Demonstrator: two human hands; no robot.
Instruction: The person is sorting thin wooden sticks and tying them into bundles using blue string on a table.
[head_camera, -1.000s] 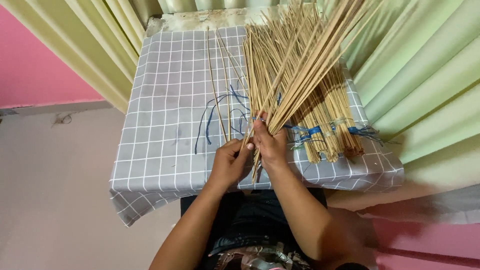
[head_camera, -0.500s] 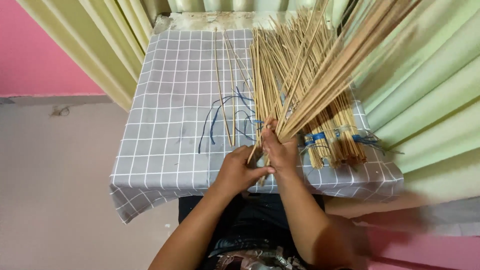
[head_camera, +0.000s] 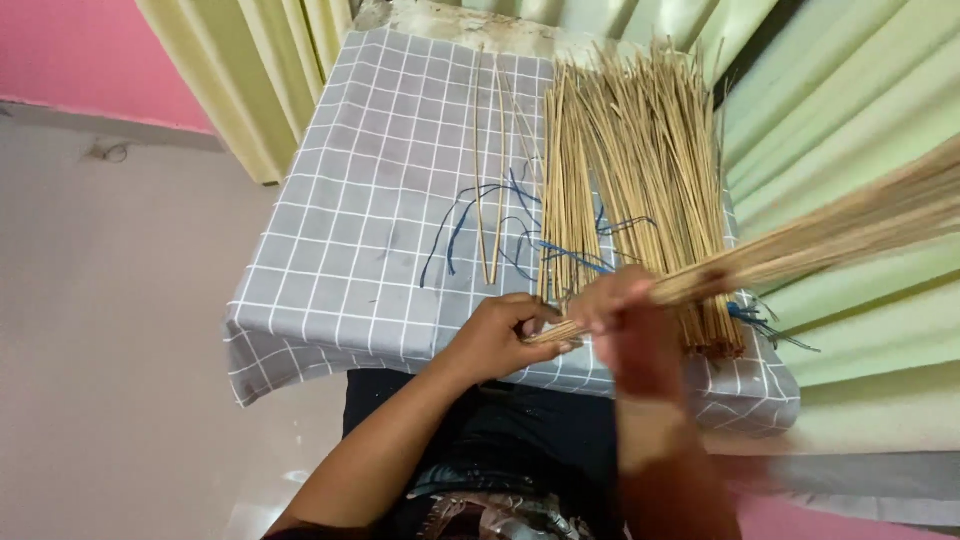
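Grey checked cloth (head_camera: 360, 220), both hands' grip clenched on blurred stick bundle (head_camera: 800, 245), tips cut off

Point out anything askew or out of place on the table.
Two thin sticks lie apart from the main stick pile, alone on the checked cloth. Loose blue strings trail tangled between them. Nothing looks spilled or broken.

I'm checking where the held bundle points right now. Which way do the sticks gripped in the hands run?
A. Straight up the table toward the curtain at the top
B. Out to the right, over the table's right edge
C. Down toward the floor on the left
B: the held bundle of sticks slants from the right hand and left hand out past the right edge of the checked cloth, above the loose sticks.
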